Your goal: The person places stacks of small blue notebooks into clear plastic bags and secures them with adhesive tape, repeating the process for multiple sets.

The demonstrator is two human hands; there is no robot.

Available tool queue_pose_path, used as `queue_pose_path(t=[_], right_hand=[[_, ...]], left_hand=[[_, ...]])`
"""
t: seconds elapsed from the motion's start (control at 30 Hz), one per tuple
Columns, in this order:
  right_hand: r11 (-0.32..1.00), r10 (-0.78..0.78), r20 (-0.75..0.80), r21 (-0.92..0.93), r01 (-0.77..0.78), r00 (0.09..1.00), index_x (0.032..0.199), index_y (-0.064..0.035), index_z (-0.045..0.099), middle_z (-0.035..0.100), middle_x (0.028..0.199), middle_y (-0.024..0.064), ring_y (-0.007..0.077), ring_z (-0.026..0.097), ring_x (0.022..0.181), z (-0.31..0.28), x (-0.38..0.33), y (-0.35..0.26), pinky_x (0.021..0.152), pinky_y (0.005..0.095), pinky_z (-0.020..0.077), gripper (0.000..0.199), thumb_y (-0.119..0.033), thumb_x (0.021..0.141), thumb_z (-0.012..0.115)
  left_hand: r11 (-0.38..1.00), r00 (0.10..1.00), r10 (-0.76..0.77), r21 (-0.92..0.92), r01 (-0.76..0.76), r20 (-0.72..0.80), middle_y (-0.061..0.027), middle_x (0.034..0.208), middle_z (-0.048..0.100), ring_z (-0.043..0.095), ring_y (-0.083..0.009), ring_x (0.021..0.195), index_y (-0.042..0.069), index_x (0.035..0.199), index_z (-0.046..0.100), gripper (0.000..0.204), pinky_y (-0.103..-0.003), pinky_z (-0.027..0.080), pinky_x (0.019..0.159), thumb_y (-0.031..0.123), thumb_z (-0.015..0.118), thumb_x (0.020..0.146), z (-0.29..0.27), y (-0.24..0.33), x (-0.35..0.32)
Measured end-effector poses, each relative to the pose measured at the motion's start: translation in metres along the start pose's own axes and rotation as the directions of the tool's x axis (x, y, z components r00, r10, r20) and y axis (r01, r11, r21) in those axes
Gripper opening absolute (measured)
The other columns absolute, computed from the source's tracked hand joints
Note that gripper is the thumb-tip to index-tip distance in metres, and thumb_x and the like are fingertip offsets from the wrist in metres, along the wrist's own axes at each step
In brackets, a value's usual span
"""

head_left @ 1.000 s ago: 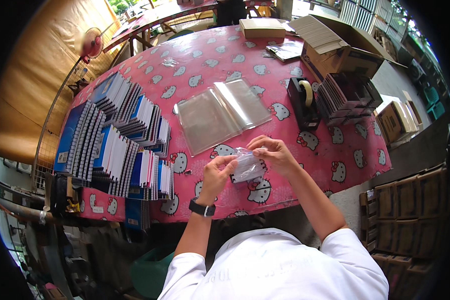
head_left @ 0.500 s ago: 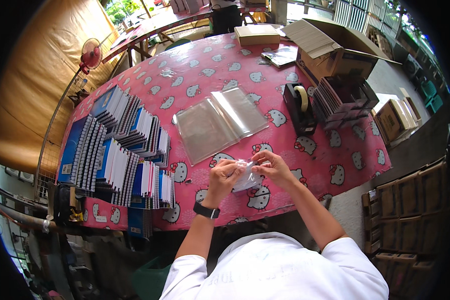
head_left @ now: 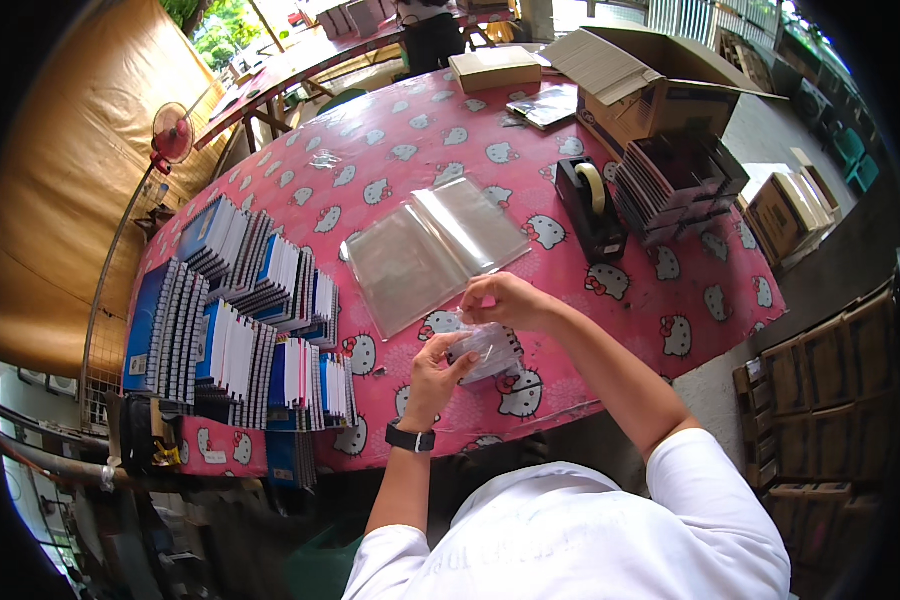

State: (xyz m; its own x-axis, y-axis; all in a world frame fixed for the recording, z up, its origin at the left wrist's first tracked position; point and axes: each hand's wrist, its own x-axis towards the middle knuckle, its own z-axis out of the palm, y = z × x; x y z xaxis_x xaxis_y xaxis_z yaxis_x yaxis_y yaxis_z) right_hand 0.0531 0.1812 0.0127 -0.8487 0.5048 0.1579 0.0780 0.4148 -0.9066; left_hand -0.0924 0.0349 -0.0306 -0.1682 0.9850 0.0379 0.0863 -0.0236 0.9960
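My left hand (head_left: 432, 375) is closed on a small clear plastic packet (head_left: 492, 352), its thumb on the near side. The packet is held just above the table's near edge; its contents are too unclear to name. Directly above the packet, my right hand (head_left: 510, 300) has its thumb and fingers pinched together at the packet's far left corner. What they pinch is too small to make out. Two piles of clear plastic sleeves (head_left: 400, 272) lie flat just beyond my hands. A black tape dispenser (head_left: 592, 215) with a pale roll stands to their right.
Stacks of blue spiral notebooks (head_left: 235, 340) cover the table's left side. Dark spiral-bound books (head_left: 670, 190) are stacked at right, before an open cardboard box (head_left: 620, 115). A flat carton (head_left: 495, 70) sits at the far edge. A red fan (head_left: 172, 133) stands left; a person (head_left: 432, 40) is beyond.
My right hand has moved left and up, over the packet, and its forearm now slants further across the table. The left hand keeps hold of the packet, which shows more plainly. The view has shifted slightly.
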Motion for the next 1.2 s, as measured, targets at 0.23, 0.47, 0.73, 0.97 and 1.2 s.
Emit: queue_pose_path(t=[0.23, 0.47, 0.73, 0.97, 1.2], right_hand=[[0.962, 0.141, -0.021, 0.241, -0.132, 0.99, 0.096, -0.0031, 0.066, 0.066, 0.089, 0.0018, 0.0089, 0.058, 0.087, -0.012, -0.015, -0.004, 0.079, 0.0274, 0.0461, 0.021, -0.02, 0.084, 0.07], [0.969, 0.017, -0.144, 0.246, 0.019, 0.989, 0.098, -0.0031, 0.066, 0.068, 0.086, 0.006, 0.0102, 0.061, 0.081, -0.004, -0.016, -0.003, 0.075, 0.0265, 0.0488, 0.017, -0.01, 0.083, 0.068], [0.978, 0.12, -0.096, 0.182, -0.101, 0.988, 0.096, -0.0013, 0.066, 0.068, 0.086, 0.0061, 0.0097, 0.06, 0.08, -0.009, -0.014, 0.006, 0.075, 0.0272, 0.0489, 0.016, -0.013, 0.085, 0.066], [0.993, 0.121, 0.026, -0.006, -0.12, 0.992, 0.093, -0.0003, 0.066, 0.066, 0.079, 0.0075, 0.0097, 0.058, 0.075, -0.022, -0.002, -0.005, 0.072, 0.0277, 0.0473, 0.023, -0.021, 0.084, 0.069], [0.941, 0.175, 0.063, 0.282, -0.186, 0.982, 0.091, 0.0001, 0.064, 0.063, 0.079, -0.0006, 0.0065, 0.054, 0.079, -0.022, -0.005, 0.024, 0.072, 0.0264, 0.0453, 0.014, -0.013, 0.086, 0.065]], left_hand=[[0.995, 0.991, -0.014, -0.092, 0.026, 0.13, -0.001, 0.101, 0.056, 0.052, -0.0094, 0.09, 0.002, 0.109, 0.064, 0.031, -0.024, 0.045, 0.076, 0.013, 0.071, 0.081, 0.001, 0.012, 0.01], [0.995, 0.975, 0.052, 0.077, -0.07, 0.214, -0.003, 0.101, 0.056, 0.054, -0.0138, 0.091, 0.002, 0.109, 0.064, 0.031, -0.027, 0.045, 0.082, 0.007, 0.069, 0.079, 0.003, 0.022, 0.023], [0.994, 0.993, 0.045, 0.095, -0.055, 0.106, -0.0036, 0.101, 0.056, 0.055, -0.0132, 0.091, -0.001, 0.104, 0.065, 0.024, -0.025, 0.046, 0.079, 0.008, 0.068, 0.081, 0.002, 0.013, 0.015], [0.999, 0.991, -0.01, -0.03, 0.014, 0.131, -0.0018, 0.1, 0.056, 0.053, -0.0089, 0.088, -0.002, 0.102, 0.064, 0.02, -0.023, 0.045, 0.076, 0.01, 0.065, 0.086, 0.003, 0.011, 0.016], [1.0, 0.991, 0.015, 0.02, -0.018, 0.135, 0.0001, 0.1, 0.053, 0.052, -0.0059, 0.085, -0.001, 0.104, 0.065, 0.021, -0.02, 0.043, 0.07, 0.01, 0.064, 0.087, 0.003, 0.011, 0.02]])
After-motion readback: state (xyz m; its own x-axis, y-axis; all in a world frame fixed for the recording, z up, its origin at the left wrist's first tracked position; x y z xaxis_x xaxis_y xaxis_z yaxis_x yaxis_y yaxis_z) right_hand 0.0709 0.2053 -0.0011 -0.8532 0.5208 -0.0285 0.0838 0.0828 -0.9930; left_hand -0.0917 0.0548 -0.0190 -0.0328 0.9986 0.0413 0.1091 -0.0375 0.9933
